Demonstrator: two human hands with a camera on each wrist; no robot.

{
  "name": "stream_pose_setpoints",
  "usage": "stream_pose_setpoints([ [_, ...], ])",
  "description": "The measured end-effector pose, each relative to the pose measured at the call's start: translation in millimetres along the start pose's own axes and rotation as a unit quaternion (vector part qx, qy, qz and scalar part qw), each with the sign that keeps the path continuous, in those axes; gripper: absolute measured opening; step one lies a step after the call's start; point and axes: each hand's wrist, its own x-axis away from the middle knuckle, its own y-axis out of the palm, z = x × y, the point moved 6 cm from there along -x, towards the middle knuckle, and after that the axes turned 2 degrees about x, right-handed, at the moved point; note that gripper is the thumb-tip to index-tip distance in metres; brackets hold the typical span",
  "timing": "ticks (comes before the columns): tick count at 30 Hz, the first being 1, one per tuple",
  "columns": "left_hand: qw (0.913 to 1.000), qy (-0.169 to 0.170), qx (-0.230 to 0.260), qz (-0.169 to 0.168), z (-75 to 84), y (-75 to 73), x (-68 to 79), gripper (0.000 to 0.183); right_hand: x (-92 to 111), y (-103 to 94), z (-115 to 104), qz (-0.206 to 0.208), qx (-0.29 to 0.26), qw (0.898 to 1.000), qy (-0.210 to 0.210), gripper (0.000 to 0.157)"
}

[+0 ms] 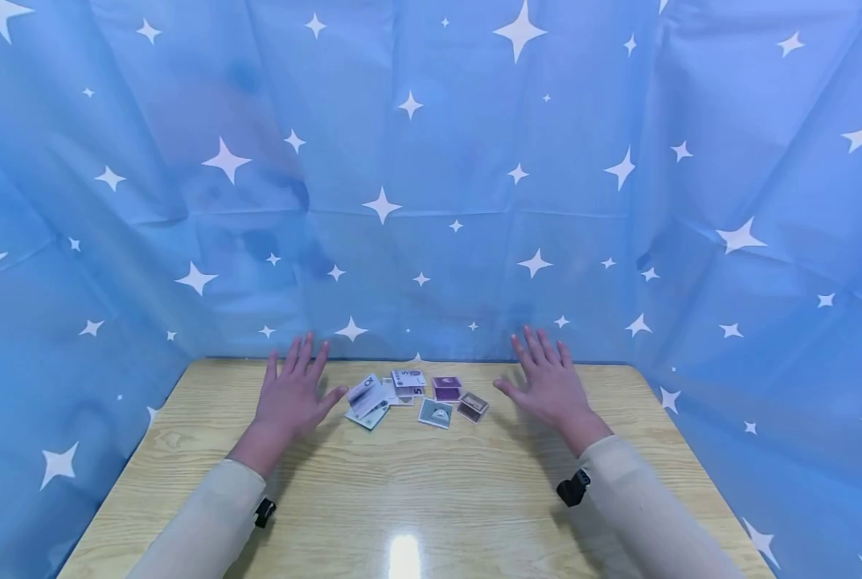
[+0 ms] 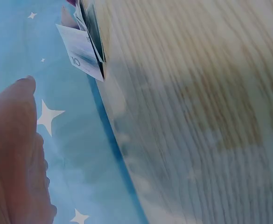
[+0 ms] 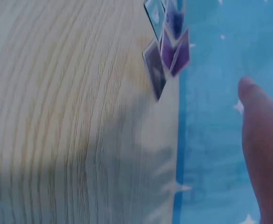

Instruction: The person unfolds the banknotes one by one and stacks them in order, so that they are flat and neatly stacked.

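Observation:
Several small folded banknotes lie in a loose group near the table's far edge. At the left of the group, a grey-blue note marked 10 (image 1: 367, 392) stands partly raised. Beside it sits a pale note marked 5 (image 1: 408, 379). A purple folded note (image 1: 446, 388), a brown one (image 1: 472, 406) and a grey-green one (image 1: 435, 413) make up the right side. Left of the group my left hand (image 1: 293, 398) is held with fingers straight, its thumb pointing toward the 10 note. On the other side my right hand (image 1: 549, 388) has its fingers spread. Neither hand holds anything.
The light wood-grain table (image 1: 330, 498) carries a bright light reflection near its front. A blue cloth with white stars (image 1: 438, 161) hangs behind the far edge and along both sides. Each sleeve has a small black device at the wrist, such as the right one (image 1: 573, 488).

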Motion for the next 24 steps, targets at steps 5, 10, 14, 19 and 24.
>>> stream_pose_setpoints([
  [5, 0.9996, 0.005, 0.026, 0.008, 5.3, -2.7, -0.9, 0.090, -6.7, 1.0, -16.6, 0.037, -0.010, 0.999, -0.022, 0.098],
  [10, 0.9893, -0.018, 0.141, 0.030, 8.0, -1.9, -4.5, 0.071, -15.2, 0.5, -42.1, 0.071, -0.105, 0.991, -0.037, 0.081],
  [14, 0.9600, -0.063, 0.272, 0.021, 6.4, 7.8, -7.9, 0.056, -22.3, 3.9, -69.1, 0.042, -0.230, 0.972, -0.006, 0.071],
  [19, 0.9207, -0.101, 0.377, 0.011, 9.4, 17.5, -10.1, 0.045, -36.9, 13.0, -107.3, 0.001, -0.315, 0.949, 0.005, 0.064],
  [24, 0.9021, -0.118, 0.415, 0.008, 12.4, 21.8, -11.1, 0.042, -51.4, 24.4, -142.1, -0.023, -0.360, 0.933, -0.011, 0.059],
])
